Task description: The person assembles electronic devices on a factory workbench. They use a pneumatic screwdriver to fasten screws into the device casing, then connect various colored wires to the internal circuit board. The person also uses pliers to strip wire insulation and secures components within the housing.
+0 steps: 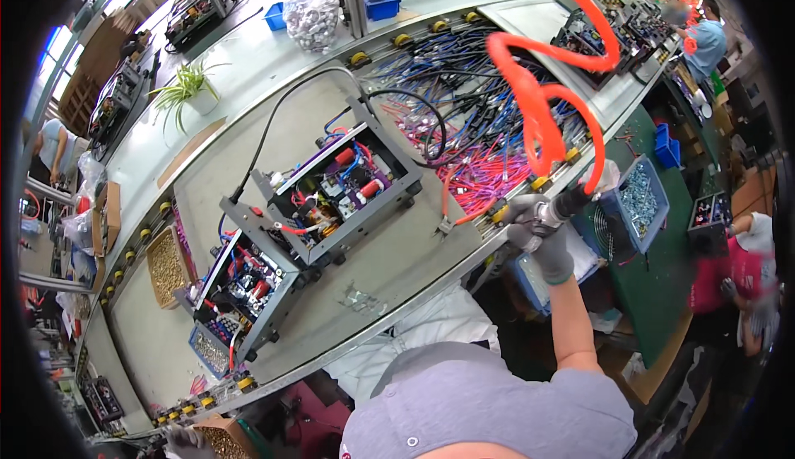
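My right hand (546, 248), in a grey glove, is closed around a silver and black air screwdriver (548, 217) beyond the bench's near edge. An orange coiled hose (530, 107) runs from the tool's black end up over the bench. At the lower left rim, a blurred grey-gloved hand (189, 442), seemingly my left hand, is beside a box of brass-coloured parts (225, 441); its fingers cannot be made out. Between the hands, two open-framed electronic units stand on the bench: a larger one (339, 190) and a smaller one (248, 285), both with exposed boards and wires.
Bundled cables (472, 86) cover the bench behind the units. Trays of small brass parts (168, 267) and silver parts (211, 351) sit left. A blue bin of metal parts (638, 202) stands at right. Another person (737, 277) is at far right; a potted plant (199, 94) is farther back.
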Action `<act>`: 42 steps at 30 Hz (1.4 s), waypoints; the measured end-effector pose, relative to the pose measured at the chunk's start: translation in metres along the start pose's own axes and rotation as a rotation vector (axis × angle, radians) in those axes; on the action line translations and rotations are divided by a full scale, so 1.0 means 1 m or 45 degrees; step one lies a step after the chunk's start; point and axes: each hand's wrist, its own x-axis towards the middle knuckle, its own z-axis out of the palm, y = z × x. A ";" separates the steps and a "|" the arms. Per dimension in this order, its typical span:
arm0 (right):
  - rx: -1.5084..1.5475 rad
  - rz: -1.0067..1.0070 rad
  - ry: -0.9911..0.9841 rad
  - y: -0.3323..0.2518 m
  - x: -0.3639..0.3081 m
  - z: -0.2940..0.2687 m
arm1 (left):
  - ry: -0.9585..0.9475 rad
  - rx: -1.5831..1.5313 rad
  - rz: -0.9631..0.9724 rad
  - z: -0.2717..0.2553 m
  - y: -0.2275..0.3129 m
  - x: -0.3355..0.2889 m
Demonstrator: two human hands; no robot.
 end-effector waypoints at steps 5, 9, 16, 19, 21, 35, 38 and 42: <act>0.219 0.122 -0.273 -0.004 0.008 0.091 | 0.272 0.316 0.055 0.332 -0.048 0.076; 0.456 0.217 -0.249 0.002 -0.003 0.131 | -0.213 0.173 -0.190 0.427 -0.096 0.076; 0.094 -0.086 -0.271 -0.002 -0.018 0.142 | -0.877 0.502 -0.765 0.515 -0.223 0.086; 0.137 -0.098 -0.241 0.002 -0.016 0.145 | -0.760 0.689 -1.032 0.529 -0.267 0.085; 0.107 -0.044 -0.149 -0.003 -0.018 0.142 | -0.948 0.706 -0.883 0.509 -0.295 0.092; 0.865 -0.313 0.156 -0.084 -0.006 0.120 | -0.787 -0.161 -1.143 0.567 -0.302 0.075; 0.856 -0.337 0.155 -0.088 -0.009 0.120 | -0.806 -0.327 -1.196 0.582 -0.296 0.066; 1.020 -0.365 -0.010 -0.095 -0.009 0.115 | -0.573 -0.484 -1.167 0.600 -0.286 0.058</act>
